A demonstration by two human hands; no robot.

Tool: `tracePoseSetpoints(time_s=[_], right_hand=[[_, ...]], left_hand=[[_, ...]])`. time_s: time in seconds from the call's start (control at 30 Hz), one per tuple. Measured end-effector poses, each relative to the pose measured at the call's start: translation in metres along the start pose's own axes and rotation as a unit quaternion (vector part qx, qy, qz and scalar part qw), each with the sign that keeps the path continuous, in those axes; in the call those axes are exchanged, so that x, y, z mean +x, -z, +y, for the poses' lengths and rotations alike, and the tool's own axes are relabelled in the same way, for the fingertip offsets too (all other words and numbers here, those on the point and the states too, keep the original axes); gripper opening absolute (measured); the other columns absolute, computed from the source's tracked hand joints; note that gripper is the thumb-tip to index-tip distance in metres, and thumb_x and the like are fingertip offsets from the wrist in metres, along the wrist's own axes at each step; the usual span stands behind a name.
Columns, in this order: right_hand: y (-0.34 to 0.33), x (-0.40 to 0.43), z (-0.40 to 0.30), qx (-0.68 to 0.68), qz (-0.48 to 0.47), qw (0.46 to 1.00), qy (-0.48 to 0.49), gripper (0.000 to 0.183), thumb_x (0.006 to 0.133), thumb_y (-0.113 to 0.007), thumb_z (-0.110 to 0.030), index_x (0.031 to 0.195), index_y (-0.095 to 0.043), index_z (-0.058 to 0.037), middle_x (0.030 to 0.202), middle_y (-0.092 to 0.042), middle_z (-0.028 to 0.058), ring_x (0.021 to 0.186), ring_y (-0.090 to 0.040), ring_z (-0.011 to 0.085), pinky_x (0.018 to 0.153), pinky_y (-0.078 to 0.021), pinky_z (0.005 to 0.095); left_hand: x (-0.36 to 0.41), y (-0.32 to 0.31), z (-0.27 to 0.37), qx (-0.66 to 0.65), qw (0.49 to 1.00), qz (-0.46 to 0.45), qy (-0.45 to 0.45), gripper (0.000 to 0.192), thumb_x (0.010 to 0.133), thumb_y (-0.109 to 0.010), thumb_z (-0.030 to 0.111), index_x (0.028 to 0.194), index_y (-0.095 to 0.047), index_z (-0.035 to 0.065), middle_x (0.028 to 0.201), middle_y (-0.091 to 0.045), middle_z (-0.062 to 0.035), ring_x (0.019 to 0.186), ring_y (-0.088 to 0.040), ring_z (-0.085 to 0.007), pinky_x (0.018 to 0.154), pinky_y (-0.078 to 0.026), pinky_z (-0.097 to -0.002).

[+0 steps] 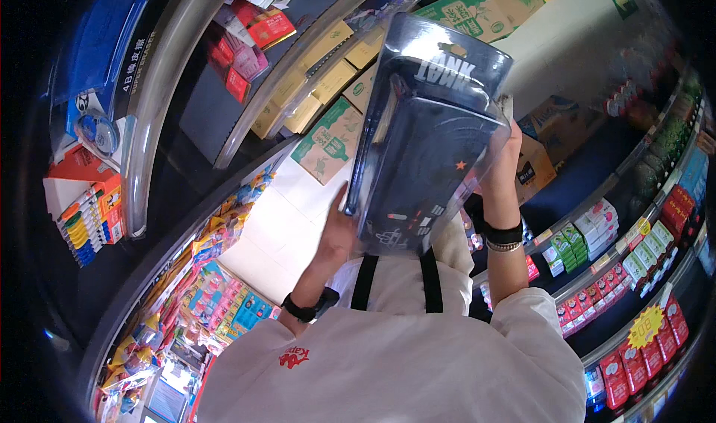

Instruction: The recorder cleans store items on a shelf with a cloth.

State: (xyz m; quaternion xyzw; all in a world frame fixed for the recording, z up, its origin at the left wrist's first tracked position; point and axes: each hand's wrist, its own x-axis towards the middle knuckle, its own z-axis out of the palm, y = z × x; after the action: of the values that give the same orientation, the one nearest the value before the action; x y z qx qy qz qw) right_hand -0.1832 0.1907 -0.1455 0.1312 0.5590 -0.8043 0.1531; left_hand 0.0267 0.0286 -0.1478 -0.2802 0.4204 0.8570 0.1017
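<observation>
A large black carton package with a clear plastic cover (425,166) is held up at a tilt in front of my chest. Its end with the hanging hole points away from me, and large pale lettering there appears upside down. My left hand (338,230) grips the lower left edge, thumb along the side. On the right edge, higher up, my right hand (506,143) supports the package, with most of its fingers hidden behind it. What the package contains cannot be made out.
Shelves of stationery, including a box of coloured pens (89,222), rise at left. Bagged snacks (224,222) hang below them. Shelves with small red packs (632,367) curve along the right. Cardboard cartons (330,138) stand on the pale tiled floor (274,233) ahead.
</observation>
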Motion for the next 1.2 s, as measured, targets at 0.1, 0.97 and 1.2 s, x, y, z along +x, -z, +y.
tracePoseSetpoints(time_s=[0.1, 0.97, 1.2], right_hand=[[0.010, 0.001, 0.003, -0.049, -0.052, 0.997, 0.014, 0.017, 0.081, -0.056, -0.017, 0.080, -0.058, 0.0001, 0.067, -0.054, -0.0033, 0.057, -0.045, 0.0025, 0.050, -0.0344, 0.0172], [-0.015, 0.000, -0.002, -0.470, -0.206, 0.836, 0.196, 0.036, 0.071, -0.054, -0.004, 0.107, -0.050, -0.0012, 0.111, -0.038, 0.0170, 0.094, -0.044, 0.0307, 0.083, -0.0375, 0.0339], [-0.011, -0.032, 0.005, -0.483, -0.269, 0.820, 0.148, 0.045, 0.065, -0.057, -0.001, 0.109, -0.048, -0.0022, 0.108, -0.040, 0.0166, 0.095, -0.045, 0.0314, 0.081, -0.0396, 0.0353]], left_hand=[[0.013, 0.012, 0.023, 0.081, 0.994, 0.044, -0.063, 0.110, 0.054, -0.070, 0.054, 0.132, -0.007, 0.0083, 0.127, -0.028, -0.0203, 0.116, -0.033, -0.0296, 0.095, -0.028, -0.0393], [0.049, -0.029, 0.036, -0.001, 0.996, 0.072, -0.051, 0.066, 0.065, -0.062, 0.021, 0.119, -0.032, -0.0040, 0.106, -0.049, -0.0142, 0.095, -0.050, -0.0222, 0.083, -0.040, -0.0295], [0.060, -0.022, 0.031, -0.089, 0.980, 0.164, -0.072, 0.051, 0.070, -0.055, 0.016, 0.114, -0.038, -0.0028, 0.103, -0.051, -0.0131, 0.091, -0.052, -0.0217, 0.081, -0.041, -0.0293]])
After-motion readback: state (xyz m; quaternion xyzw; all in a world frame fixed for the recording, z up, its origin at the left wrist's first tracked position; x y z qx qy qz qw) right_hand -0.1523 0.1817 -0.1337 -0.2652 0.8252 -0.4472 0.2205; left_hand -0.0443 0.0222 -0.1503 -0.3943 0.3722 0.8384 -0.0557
